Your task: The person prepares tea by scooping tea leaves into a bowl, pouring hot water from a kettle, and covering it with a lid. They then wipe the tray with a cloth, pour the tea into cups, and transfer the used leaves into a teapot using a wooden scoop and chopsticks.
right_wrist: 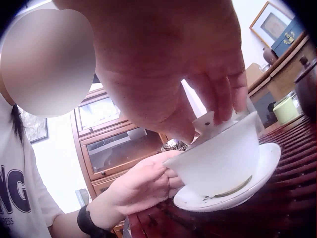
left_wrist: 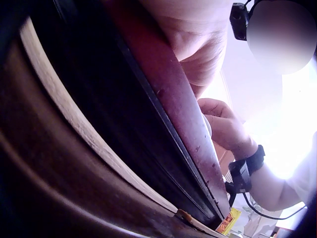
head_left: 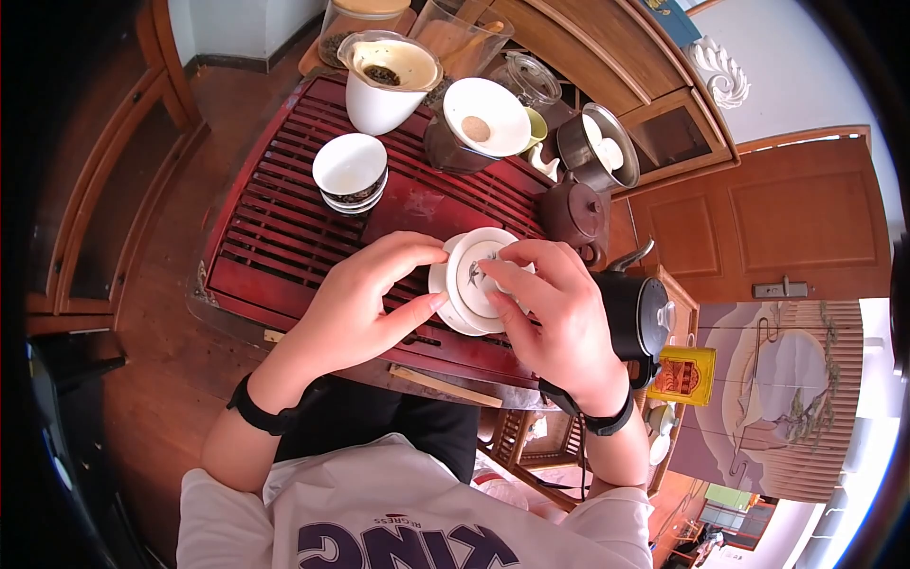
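A white gaiwan [right_wrist: 218,161] with a flared bowl stands on its saucer [right_wrist: 270,161] near the front of the red slatted tea tray [head_left: 275,213]. Its lid [head_left: 471,283], with a small dark printed design, lies within the bowl's rim. My right hand [head_left: 564,308] comes from above and pinches the lid's knob [right_wrist: 204,124] between thumb and fingers. From the other side, my left hand [head_left: 355,303] holds the gaiwan's edge, thumb and forefinger apart along it. In the right wrist view, the left fingers [right_wrist: 171,181] are partly hidden behind the bowl. The left wrist view hides the gaiwan almost wholly.
Stacked cups [head_left: 351,171], a white strainer pitcher [head_left: 379,90] and a funnel-topped glass vessel [head_left: 474,114] stand farther back on the tray. A brown clay teapot [head_left: 573,209], a black kettle [head_left: 630,313] and a yellow tin [head_left: 684,375] line the right side.
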Demonstrator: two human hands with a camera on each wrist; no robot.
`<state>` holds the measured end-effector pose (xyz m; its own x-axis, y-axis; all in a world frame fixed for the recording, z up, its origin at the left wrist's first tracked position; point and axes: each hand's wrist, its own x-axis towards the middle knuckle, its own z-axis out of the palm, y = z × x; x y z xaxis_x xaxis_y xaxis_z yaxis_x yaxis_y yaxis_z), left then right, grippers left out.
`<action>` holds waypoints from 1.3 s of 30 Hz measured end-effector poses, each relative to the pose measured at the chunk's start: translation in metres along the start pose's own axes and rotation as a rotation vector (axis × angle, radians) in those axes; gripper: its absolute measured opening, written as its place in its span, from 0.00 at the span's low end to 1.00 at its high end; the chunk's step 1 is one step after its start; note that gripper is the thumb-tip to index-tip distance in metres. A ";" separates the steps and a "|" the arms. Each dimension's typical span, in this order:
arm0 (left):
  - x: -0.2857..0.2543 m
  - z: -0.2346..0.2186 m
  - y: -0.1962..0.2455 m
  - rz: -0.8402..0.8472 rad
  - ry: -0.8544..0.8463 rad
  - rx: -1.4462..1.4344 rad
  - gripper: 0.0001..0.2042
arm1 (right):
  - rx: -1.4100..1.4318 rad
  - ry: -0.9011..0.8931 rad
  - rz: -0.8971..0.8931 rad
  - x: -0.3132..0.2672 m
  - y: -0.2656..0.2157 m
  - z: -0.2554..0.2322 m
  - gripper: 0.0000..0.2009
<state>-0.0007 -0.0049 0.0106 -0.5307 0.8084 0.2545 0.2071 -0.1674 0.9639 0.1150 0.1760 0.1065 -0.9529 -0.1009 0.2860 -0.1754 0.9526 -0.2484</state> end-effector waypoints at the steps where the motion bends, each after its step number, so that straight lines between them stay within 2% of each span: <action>1: 0.000 0.000 0.000 -0.006 0.000 0.001 0.19 | 0.003 0.010 -0.003 -0.001 0.002 0.002 0.13; 9: 0.000 -0.001 0.000 0.014 -0.002 0.015 0.19 | -0.093 0.092 -0.029 0.001 0.002 0.007 0.11; 15: 0.001 -0.001 0.000 0.008 -0.008 0.019 0.19 | -0.126 0.107 0.015 -0.002 0.005 0.013 0.10; 17: 0.001 -0.001 0.001 0.010 -0.009 0.017 0.18 | -0.034 0.091 0.091 -0.003 0.004 0.015 0.11; 24: 0.000 0.000 0.001 0.006 -0.006 0.023 0.18 | 0.069 0.077 0.114 -0.003 0.004 0.010 0.10; 26: 0.001 0.000 -0.004 0.006 0.001 0.019 0.18 | 0.131 0.191 0.125 -0.002 0.006 0.003 0.10; 28: 0.002 0.003 -0.008 0.115 0.080 0.067 0.17 | 0.165 0.244 0.207 -0.003 0.004 -0.010 0.10; 29: 0.001 0.003 -0.006 0.114 0.081 0.066 0.17 | 0.193 0.246 0.234 -0.005 0.007 -0.013 0.10; 31: 0.000 0.000 0.000 0.016 -0.001 0.030 0.19 | 0.216 0.251 0.264 -0.008 0.009 -0.015 0.10; 34: 0.002 -0.001 -0.001 0.051 -0.001 0.024 0.22 | 0.240 0.248 0.293 -0.011 0.007 -0.013 0.10; 35: 0.002 0.000 0.001 0.052 -0.002 0.025 0.22 | 0.211 0.235 0.237 -0.011 0.007 -0.010 0.10; 37: 0.003 0.000 0.005 0.084 0.006 0.029 0.30 | 0.159 0.230 0.137 -0.011 0.009 -0.002 0.10; 39: 0.001 0.003 0.002 0.074 0.031 0.039 0.34 | 0.137 0.217 0.096 -0.011 0.009 0.006 0.11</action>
<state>0.0017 -0.0022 0.0123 -0.5377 0.7769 0.3277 0.2783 -0.2033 0.9387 0.1227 0.1838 0.0961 -0.8940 0.0661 0.4433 -0.1325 0.9058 -0.4024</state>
